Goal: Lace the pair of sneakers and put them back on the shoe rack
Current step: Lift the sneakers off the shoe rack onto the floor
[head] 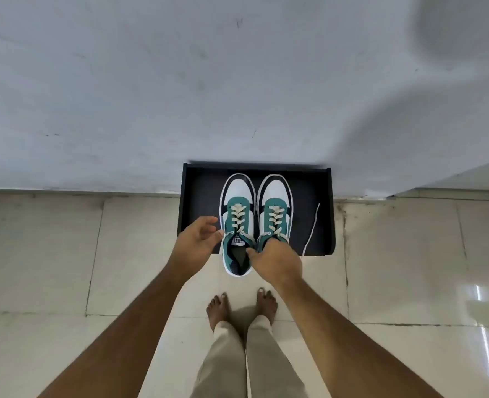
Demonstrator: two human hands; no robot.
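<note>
Beyond the grip, toward the wall: the black shoe rack (309, 196) is sitting on the tiled floor (409, 254) against the grey wall (237, 81), and both teal-and-white sneakers are pointing their toes into it.

Right hand (277, 259): its grip is closing over the collar of the right sneaker (274, 202), thumb reaching toward the other shoe's opening; the fingers are hidden under the hand, so how firmly it is pinching I cannot tell for sure.

Left hand (198, 238): released, fingers spread and curled, hovering just beside the outer side of the left sneaker (237, 214) without touching it clearly.

Long axis: both shoes are lying parallel, heels toward the person and toes away from the grip; the heel of the left one is overhanging the rack's front edge, nearer the bare feet (243, 305).

Nearer hand: each hand is lining up with its own shoe, the right one already on its shoe, the left one just short of its shoe.

Laces: both sneakers are showing cream lacing up the eyelets; one loose lace end (313, 222) is trailing to the right of the grip across the rack's edge toward the floor.

Judgement: the pair is looking nearly placed, and the coming move probably is pushing straight forward along the shoes' length, away from the grip, then tucking in that stray lace.
</note>
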